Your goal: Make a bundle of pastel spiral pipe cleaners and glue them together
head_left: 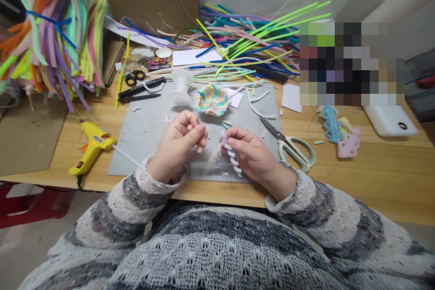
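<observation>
My right hand (253, 154) pinches a small craft piece with white and lilac spiral strands (234, 158) that hang down over the grey mat (200, 163). To its left my left hand (181, 142) is raised with thumb and fingers pressed together; anything between them is too small to make out. Beyond both hands a ruffled pastel piece (212, 100) lies on the mat, beside a clear spool (181, 88). Scissors with pale green handles (295, 147) rest at the mat's right edge.
A yellow glue gun (91, 145) lies left of the mat. Bundled pipe cleaners (50, 31) stand at the far left, and loose ones (251, 47) are piled at the back. Black pens (142, 88) and blue and pink pieces (331, 127) flank the mat.
</observation>
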Motion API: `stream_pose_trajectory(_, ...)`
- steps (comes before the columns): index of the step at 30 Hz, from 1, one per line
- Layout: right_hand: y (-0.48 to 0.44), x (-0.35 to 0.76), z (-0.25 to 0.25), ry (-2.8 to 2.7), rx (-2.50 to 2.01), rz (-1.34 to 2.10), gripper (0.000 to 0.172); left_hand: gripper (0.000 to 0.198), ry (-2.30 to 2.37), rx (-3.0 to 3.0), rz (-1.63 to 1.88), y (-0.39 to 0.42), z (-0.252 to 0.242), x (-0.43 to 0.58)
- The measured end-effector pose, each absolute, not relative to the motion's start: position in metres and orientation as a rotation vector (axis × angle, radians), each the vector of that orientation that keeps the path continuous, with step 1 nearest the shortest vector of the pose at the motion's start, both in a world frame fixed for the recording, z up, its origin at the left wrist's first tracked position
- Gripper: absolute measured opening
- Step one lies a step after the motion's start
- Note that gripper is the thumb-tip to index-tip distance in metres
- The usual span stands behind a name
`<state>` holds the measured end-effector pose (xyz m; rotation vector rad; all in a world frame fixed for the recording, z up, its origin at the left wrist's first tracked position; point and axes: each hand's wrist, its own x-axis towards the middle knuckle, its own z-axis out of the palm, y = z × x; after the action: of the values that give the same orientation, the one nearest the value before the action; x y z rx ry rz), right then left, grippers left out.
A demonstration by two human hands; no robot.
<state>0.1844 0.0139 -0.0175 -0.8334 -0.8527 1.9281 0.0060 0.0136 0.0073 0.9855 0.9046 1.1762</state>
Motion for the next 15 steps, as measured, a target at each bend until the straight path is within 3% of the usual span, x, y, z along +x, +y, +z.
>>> stream_pose_trajectory(8, 0.0136, 0.1853, -0.0195, -0.910, -0.800, 1.913, 0.016, 0.011, 1.184, 1.704, 1.142, 0.0106, 0.0067, 0.0051)
stream_pose_trajectory(15, 0.0133, 0.1876, -0.0241, -1.049, -0.840, 1.897, 0.014, 0.009, 1.125, 1.573, 1.267, 0.0115, 0.0076, 0.0020)
